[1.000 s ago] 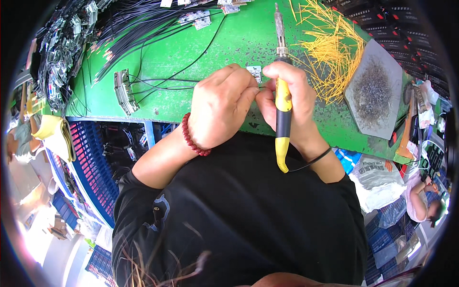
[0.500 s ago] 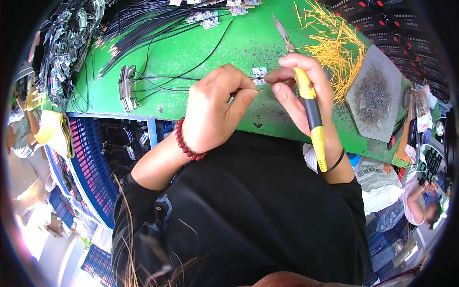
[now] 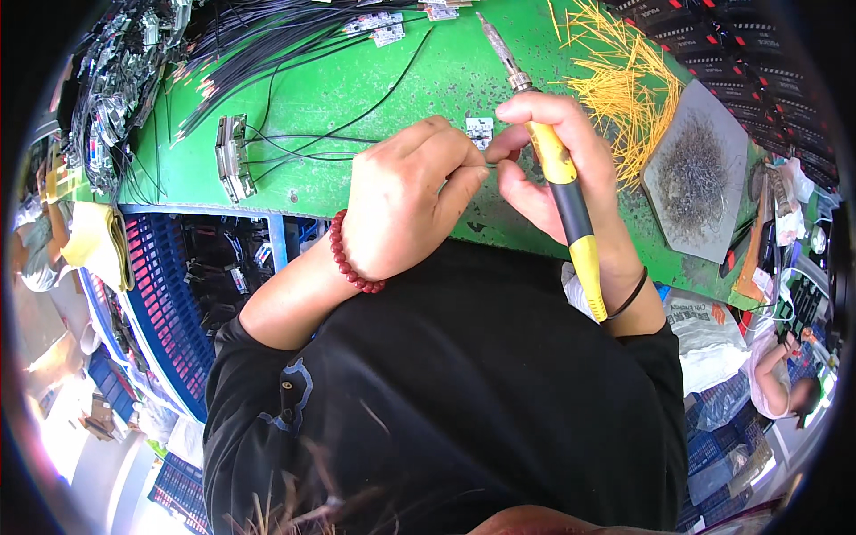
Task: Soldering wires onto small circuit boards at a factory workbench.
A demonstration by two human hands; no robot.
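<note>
My right hand (image 3: 553, 160) grips a soldering iron (image 3: 560, 174) with a yellow and black handle; its metal tip points up and away over the green workbench (image 3: 357, 80). My left hand (image 3: 406, 201), with a red bead bracelet on the wrist, pinches a thin black wire (image 3: 303, 147) between thumb and fingers. The fingertips of both hands meet just below a small white circuit board (image 3: 480, 131) lying on the bench.
A heap of yellow wire pieces (image 3: 624, 80) and a grey sheet with metal wool (image 3: 695, 174) lie to the right. Black cables (image 3: 259, 45) and a metal connector block (image 3: 232, 156) sit at the left. Blue crates (image 3: 169, 303) stand under the bench. Another person (image 3: 776, 374) is at lower right.
The soldering iron has swung from upright to a slant, tip to the upper left and handle along my right forearm. Both hands have stayed at the small board.
</note>
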